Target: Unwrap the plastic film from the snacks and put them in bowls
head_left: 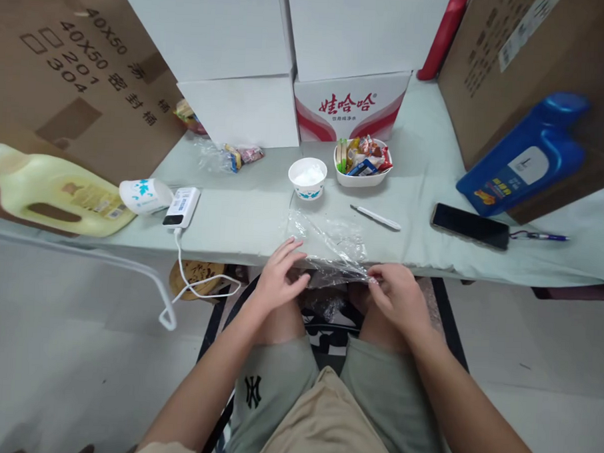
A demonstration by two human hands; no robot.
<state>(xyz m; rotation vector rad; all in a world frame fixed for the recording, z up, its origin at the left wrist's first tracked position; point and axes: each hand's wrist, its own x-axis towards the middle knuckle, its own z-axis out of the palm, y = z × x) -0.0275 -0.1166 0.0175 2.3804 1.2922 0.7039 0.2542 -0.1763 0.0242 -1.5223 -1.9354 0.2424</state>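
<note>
A clear plastic bag (pixel 331 244) lies crumpled at the table's front edge, part of it hanging over toward my lap. My right hand (pixel 396 294) pinches its right corner between thumb and fingers. At the bag's left side is my left hand (pixel 284 272), fingers spread and thumb apart, with nothing held in it. Just behind the bag stands a paper cup (pixel 308 180) with a blue leaf print and something white inside. A white pen-like tool (pixel 376 217) lies behind my right hand.
Behind the cup are a white tub (pixel 363 180) of wrapped snacks and stacked white boxes (pixel 350 108). A phone (pixel 469 226) and blue bottle (pixel 528 156) are right. A yellow jug (pixel 63 193), tipped paper cup (pixel 146 196) and white power bank (pixel 183 206) with cable are left.
</note>
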